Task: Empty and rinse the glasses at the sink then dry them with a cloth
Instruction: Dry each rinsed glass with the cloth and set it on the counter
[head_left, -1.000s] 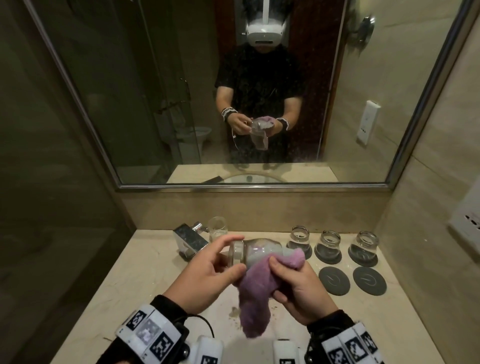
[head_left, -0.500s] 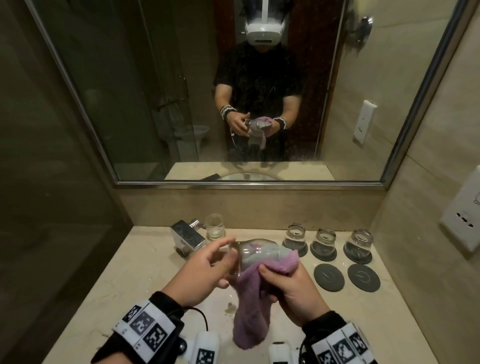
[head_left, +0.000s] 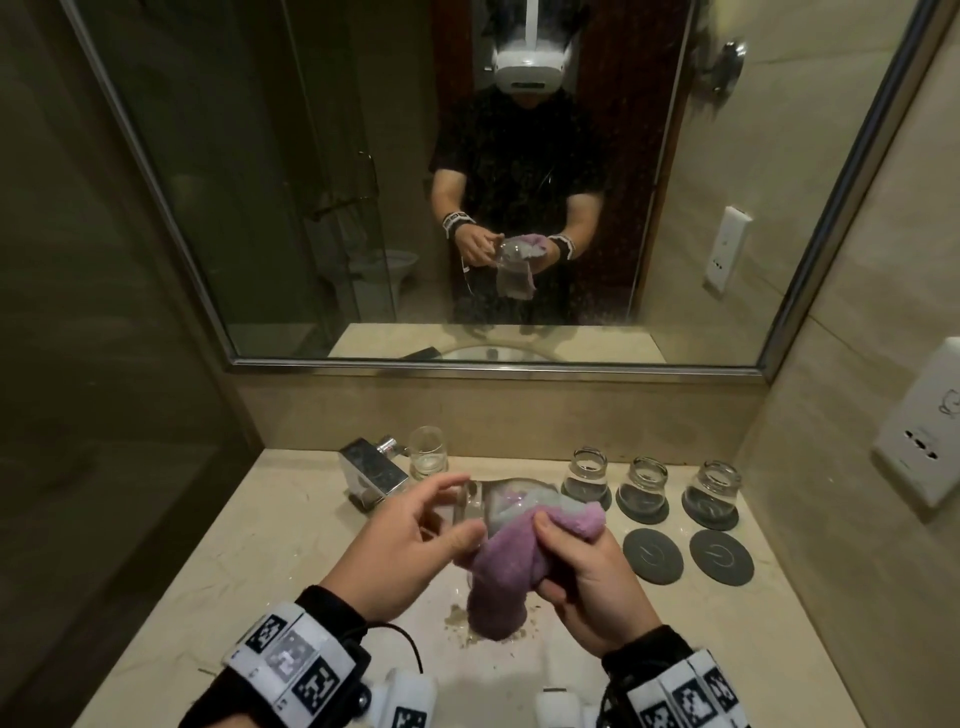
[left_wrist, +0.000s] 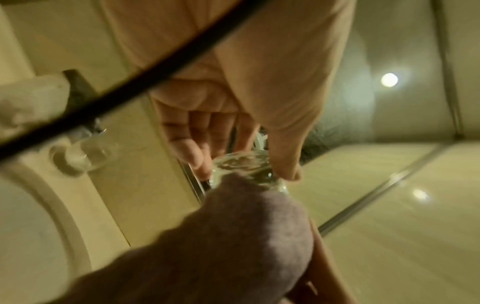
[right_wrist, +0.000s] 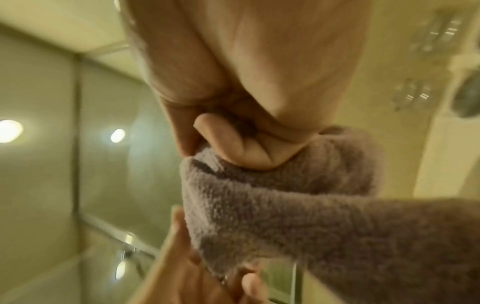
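A clear, rounded drinking glass (head_left: 498, 501) lies on its side above the beige marble worktop (head_left: 249, 545), long axis left-right, thick base toward the left hand (head_left: 400, 551), whose fingers (left_wrist: 192, 152) pinch it. The right hand (head_left: 587, 582) grips a fluffy purple terry cloth (head_left: 514, 561), wrapped over the glass's right end.

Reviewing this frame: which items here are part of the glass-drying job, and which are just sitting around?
In the job:
held glass, gripped by the left hand
purple cloth, held by the right hand
upright glass by the tap
three upturned glasses

Just about:
two bare coasters
tap
mirror
wall socket
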